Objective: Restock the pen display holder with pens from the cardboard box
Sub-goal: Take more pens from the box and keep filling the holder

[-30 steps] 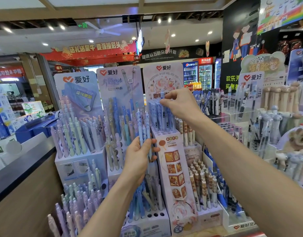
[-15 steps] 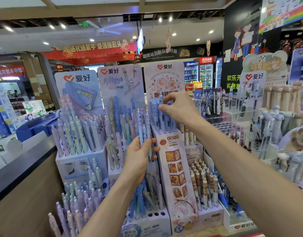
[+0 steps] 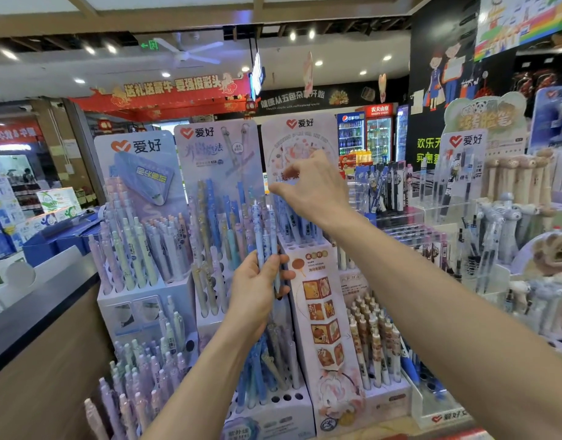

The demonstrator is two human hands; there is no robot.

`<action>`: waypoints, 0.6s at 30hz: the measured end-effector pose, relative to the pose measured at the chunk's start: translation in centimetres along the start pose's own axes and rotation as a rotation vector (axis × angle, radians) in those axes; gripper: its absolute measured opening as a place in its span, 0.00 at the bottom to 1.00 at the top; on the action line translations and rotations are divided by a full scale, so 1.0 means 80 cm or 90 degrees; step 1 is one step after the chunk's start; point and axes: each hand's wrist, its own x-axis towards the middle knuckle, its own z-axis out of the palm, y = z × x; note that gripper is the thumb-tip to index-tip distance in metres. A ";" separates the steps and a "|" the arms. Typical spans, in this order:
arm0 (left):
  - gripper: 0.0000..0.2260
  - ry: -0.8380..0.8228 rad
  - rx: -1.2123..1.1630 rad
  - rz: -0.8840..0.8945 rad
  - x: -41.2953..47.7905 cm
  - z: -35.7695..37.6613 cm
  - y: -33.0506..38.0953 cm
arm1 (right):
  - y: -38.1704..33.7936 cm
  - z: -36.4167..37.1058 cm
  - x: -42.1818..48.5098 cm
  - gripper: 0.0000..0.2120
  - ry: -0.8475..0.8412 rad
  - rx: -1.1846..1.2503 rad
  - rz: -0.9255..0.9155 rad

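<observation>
Gripping a small bunch of blue-and-white patterned pens (image 3: 264,239) upright, the person's left hand (image 3: 257,290) has its fingers curled round their lower barrels, just in front of the left edge of the pink pen display holder (image 3: 317,315). The right hand (image 3: 314,188) hovers over the holder's top tier with its fingers curled and thumb and forefinger drawn close together. Whether they pinch a pen cap cannot be told. Below that hand, matching top-tier pens (image 3: 300,225) stand upright in their holes, with a few unfilled holes along the front row. The holder's lower tier carries cream-and-orange pens (image 3: 373,344). Its header card reads 爱好 beside a red heart, and the same logo tops the lilac stand (image 3: 216,154) and the pale blue stand (image 3: 140,173) to the left, both packed with pastel pens. Farther back, a red banner (image 3: 171,90) shows gold characters, 送礼送蒙牛 among them. A blue drinks fridge (image 3: 351,134) bears the Pepsi mark, and beside it a red-topped fridge (image 3: 379,128) is labelled 农夫山泉.
</observation>
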 end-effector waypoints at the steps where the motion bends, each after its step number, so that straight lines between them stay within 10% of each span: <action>1: 0.05 0.001 -0.001 0.000 0.000 0.000 0.000 | 0.000 0.002 0.002 0.18 0.002 -0.019 -0.001; 8: 0.05 0.001 -0.013 -0.002 -0.005 -0.001 0.003 | 0.010 -0.006 0.006 0.07 -0.005 -0.031 0.028; 18: 0.05 0.002 -0.004 0.003 -0.003 0.002 -0.003 | 0.020 -0.009 -0.015 0.17 0.011 -0.031 -0.031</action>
